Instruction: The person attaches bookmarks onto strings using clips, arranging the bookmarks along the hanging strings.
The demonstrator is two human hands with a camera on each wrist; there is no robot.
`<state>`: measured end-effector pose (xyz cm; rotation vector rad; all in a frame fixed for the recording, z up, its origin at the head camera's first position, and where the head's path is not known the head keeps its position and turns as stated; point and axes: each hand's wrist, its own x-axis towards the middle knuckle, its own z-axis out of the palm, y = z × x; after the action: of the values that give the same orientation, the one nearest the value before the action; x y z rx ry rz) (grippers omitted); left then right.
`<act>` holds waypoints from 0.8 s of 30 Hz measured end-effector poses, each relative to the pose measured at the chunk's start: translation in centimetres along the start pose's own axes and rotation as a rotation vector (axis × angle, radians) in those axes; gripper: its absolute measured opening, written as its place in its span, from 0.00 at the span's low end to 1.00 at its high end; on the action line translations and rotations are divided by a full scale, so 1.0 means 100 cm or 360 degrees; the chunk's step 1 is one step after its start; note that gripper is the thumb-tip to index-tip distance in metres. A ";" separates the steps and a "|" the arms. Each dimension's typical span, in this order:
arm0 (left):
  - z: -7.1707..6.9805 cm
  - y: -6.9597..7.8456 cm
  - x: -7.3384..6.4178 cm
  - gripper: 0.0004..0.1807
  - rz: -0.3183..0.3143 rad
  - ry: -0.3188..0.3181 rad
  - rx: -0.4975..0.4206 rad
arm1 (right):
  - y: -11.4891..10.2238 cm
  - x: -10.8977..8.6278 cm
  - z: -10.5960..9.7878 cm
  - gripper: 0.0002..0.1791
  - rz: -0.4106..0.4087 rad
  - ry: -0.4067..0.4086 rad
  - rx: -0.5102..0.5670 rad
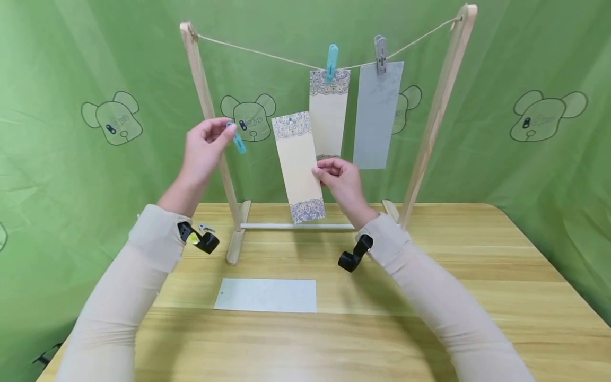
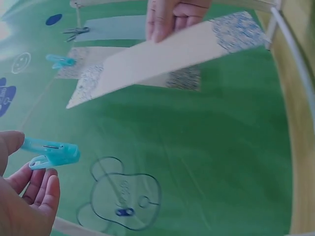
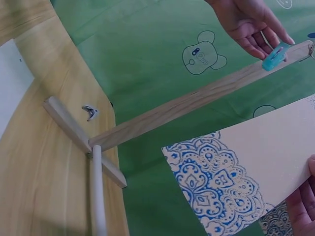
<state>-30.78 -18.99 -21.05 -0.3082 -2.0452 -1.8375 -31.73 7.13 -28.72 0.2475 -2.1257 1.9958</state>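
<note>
Between thumb and fingers my left hand pinches a light blue clothespin, level with the upper part of a patterned card. My right hand grips that cream card by its right edge. Blue lace-like print covers both ends of the card, which hangs slightly tilted in front of the line. Behind it, a second cream patterned card hangs from the string by a blue clothespin. To its right a grey-blue card hangs by a grey clothespin.
A wooden frame with a left post, a right post and a white bottom bar stands on the wooden table. A pale card lies flat in front. Another grey clothespin lies by the left foot.
</note>
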 end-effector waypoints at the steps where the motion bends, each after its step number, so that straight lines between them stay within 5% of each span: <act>1: 0.001 0.004 0.002 0.17 0.0006 -0.0003 -0.0024 | -0.002 0.001 0.001 0.11 -0.0002 0.0010 0.0006; 7: 0.009 0.031 0.013 0.17 0.0031 -0.0043 -0.0113 | -0.012 0.007 0.004 0.10 -0.0021 0.0047 0.0087; 15: 0.017 0.071 0.029 0.19 -0.0099 -0.0180 -0.0147 | -0.018 0.014 0.007 0.09 -0.0016 0.0057 0.0127; 24: 0.027 0.107 0.048 0.18 -0.0125 -0.0192 -0.0281 | -0.026 0.020 0.015 0.09 -0.0024 0.0066 0.0171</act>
<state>-31.18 -15.35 -9.52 -0.4009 -2.0014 -2.1001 -33.05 5.53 -25.73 0.2366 -1.9887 2.0912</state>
